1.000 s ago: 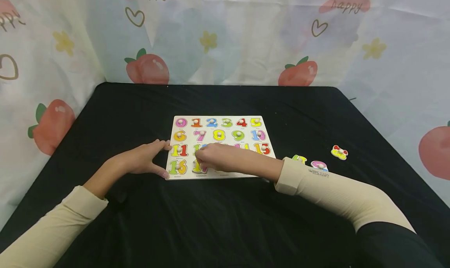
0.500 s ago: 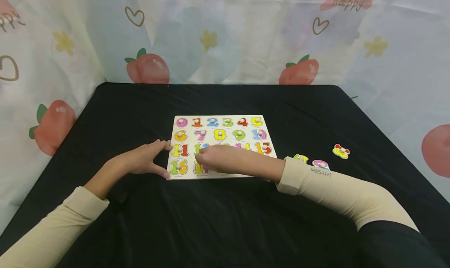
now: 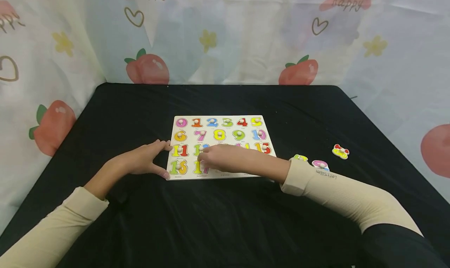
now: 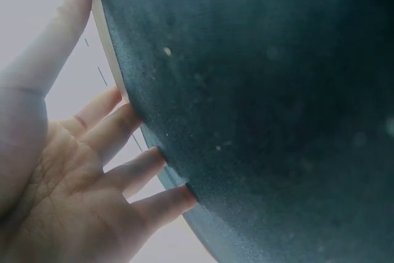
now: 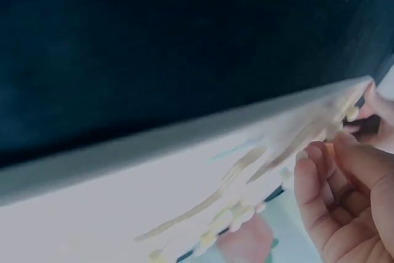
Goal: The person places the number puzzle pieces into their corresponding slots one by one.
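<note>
A white number puzzle board (image 3: 249, 128) lies on the black cloth, filled with colourful knobbed numbers over most of its rows. My left hand (image 3: 144, 158) steadies its left edge with spread fingers; the left wrist view shows the fingertips (image 4: 188, 196) along the board's side. Over the bottom row, my right hand (image 3: 225, 158) pinches at the knob of the number 17 piece (image 3: 197, 167), which lies flat in its place. In the right wrist view, the thumb and curled fingers (image 5: 308, 180) meet close over the board. The hand and forearm hide part of the lower two rows.
To the board's right lie loose number pieces: a green and yellow one (image 3: 300, 158) and a pink and blue one (image 3: 319, 165), both partly behind the sleeve, and a red and yellow one (image 3: 340, 151). A fruit-printed curtain (image 3: 225, 33) stands behind the table.
The number 17 piece, tilted a second ago, now sits flat in the board. My right hand has shifted slightly right, showing more of it. The left hand has stayed put.
</note>
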The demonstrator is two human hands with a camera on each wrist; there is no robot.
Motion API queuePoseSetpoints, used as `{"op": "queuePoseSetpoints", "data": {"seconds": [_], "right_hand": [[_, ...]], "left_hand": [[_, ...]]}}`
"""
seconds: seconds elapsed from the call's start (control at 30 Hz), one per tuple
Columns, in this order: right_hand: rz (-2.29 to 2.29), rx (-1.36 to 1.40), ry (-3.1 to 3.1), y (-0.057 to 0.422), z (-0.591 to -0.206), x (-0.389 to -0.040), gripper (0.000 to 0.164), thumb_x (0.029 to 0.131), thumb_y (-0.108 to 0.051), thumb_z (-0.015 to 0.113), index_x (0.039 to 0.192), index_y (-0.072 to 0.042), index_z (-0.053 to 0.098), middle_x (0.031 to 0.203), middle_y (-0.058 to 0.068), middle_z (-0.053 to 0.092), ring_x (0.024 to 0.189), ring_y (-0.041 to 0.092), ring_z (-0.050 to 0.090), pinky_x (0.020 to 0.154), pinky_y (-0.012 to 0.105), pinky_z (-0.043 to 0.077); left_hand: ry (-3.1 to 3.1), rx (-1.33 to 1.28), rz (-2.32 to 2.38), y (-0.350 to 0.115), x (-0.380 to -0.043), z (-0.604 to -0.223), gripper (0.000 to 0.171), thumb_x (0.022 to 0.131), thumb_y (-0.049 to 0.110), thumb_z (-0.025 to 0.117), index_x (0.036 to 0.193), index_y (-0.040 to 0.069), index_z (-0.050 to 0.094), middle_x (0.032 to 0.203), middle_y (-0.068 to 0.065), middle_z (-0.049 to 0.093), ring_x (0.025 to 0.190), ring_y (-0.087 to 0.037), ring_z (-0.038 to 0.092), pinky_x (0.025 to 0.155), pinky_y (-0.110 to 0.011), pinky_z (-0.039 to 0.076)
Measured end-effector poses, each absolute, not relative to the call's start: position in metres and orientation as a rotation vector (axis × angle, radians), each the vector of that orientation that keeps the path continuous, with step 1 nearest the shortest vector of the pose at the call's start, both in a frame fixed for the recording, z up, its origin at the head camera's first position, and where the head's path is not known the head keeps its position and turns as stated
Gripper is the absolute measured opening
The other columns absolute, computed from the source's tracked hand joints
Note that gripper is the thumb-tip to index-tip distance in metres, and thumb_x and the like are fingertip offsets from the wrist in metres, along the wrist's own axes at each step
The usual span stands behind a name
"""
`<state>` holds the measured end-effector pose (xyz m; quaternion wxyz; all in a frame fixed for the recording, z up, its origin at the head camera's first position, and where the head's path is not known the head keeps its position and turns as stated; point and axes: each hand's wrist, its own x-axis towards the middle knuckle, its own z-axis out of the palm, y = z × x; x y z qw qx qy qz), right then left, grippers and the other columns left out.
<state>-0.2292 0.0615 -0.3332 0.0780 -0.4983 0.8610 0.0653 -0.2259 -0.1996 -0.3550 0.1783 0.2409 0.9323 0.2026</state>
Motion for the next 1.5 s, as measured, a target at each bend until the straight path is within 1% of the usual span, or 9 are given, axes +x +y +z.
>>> {"op": "queuePoseSetpoints", "data": {"seconds": [0.27,0.47,0.6,0.8,0.9,1.13,1.33,1.43,1.5], "right_hand": [[0.126,-1.305,2.713,0.113,-0.317,-0.24,0.025,0.087,-0.015,0.069,0.111,-0.01,0.067,0.106,0.003,0.067,0.088,0.016,0.063,0.071,0.026,0.049],[0.166,-1.066,2.729,0.151,-0.302,-0.245,0.02,0.09,-0.013,0.064,0.109,-0.009,0.066,0.101,0.004,0.066,0.074,0.014,0.058,0.063,0.026,0.046],[0.142,-0.929,2.723,0.173,-0.292,-0.245,0.016,0.088,-0.011,0.066,0.103,-0.007,0.067,0.094,0.004,0.065,0.069,0.014,0.055,0.059,0.025,0.045],[0.079,-0.75,2.675,0.202,-0.275,-0.241,0.009,0.085,-0.009,0.07,0.092,-0.005,0.067,0.077,0.001,0.059,0.066,0.015,0.052,0.06,0.028,0.046],[0.053,-0.692,2.667,0.213,-0.268,-0.239,0.005,0.085,-0.005,0.068,0.089,-0.005,0.065,0.077,0.0,0.058,0.066,0.015,0.052,0.06,0.029,0.047],[-0.125,-0.521,2.633,0.242,-0.262,-0.231,0.008,0.085,0.003,0.059,0.091,-0.001,0.062,0.08,0.004,0.054,0.059,0.018,0.053,0.053,0.031,0.05],[-0.192,-0.373,2.662,0.279,-0.253,-0.223,0.018,0.084,0.008,0.052,0.1,0.005,0.06,0.08,0.009,0.053,0.06,0.019,0.053,0.053,0.034,0.05],[-0.194,-0.326,2.664,0.295,-0.253,-0.221,0.016,0.085,0.007,0.052,0.1,0.006,0.058,0.078,0.008,0.052,0.06,0.02,0.052,0.053,0.034,0.05],[-0.207,-0.299,2.664,0.305,-0.255,-0.22,0.015,0.086,0.006,0.052,0.1,0.008,0.057,0.077,0.009,0.052,0.061,0.02,0.052,0.053,0.035,0.05]], "left_hand": [[2.647,0.681,0.554,-0.198,-0.225,-0.355,0.094,0.066,0.046,0.081,0.137,0.002,0.038,0.14,-0.021,0.038,0.113,-0.033,0.043,0.089,-0.045,0.041],[2.649,0.679,0.541,-0.199,-0.225,-0.355,0.094,0.067,0.047,0.081,0.138,0.003,0.038,0.141,-0.021,0.037,0.113,-0.033,0.043,0.088,-0.044,0.041],[2.647,0.677,0.553,-0.199,-0.225,-0.355,0.094,0.067,0.046,0.081,0.138,0.003,0.038,0.144,-0.022,0.034,0.117,-0.035,0.041,0.092,-0.048,0.04],[2.641,0.668,0.572,-0.199,-0.224,-0.353,0.094,0.067,0.046,0.081,0.139,0.003,0.037,0.146,-0.022,0.032,0.124,-0.038,0.037,0.096,-0.052,0.038],[2.644,0.67,0.564,-0.199,-0.224,-0.353,0.095,0.067,0.047,0.081,0.138,0.003,0.037,0.146,-0.022,0.032,0.123,-0.038,0.037,0.095,-0.052,0.038],[2.626,0.661,0.573,-0.199,-0.225,-0.353,0.095,0.067,0.046,0.081,0.139,0.002,0.037,0.148,-0.024,0.028,0.135,-0.043,0.02,0.1,-0.058,0.03],[2.637,0.672,0.568,-0.199,-0.225,-0.353,0.096,0.067,0.047,0.081,0.139,0.002,0.037,0.146,-0.023,0.031,0.126,-0.039,0.035,0.097,-0.053,0.036],[2.638,0.666,0.564,-0.199,-0.225,-0.352,0.096,0.066,0.047,0.081,0.139,0.002,0.036,0.146,-0.023,0.031,0.125,-0.039,0.036,0.097,-0.052,0.037],[2.639,0.661,0.56,-0.199,-0.224,-0.352,0.096,0.066,0.047,0.081,0.139,0.002,0.036,0.147,-0.024,0.03,0.129,-0.04,0.031,0.099,-0.055,0.034]]}}
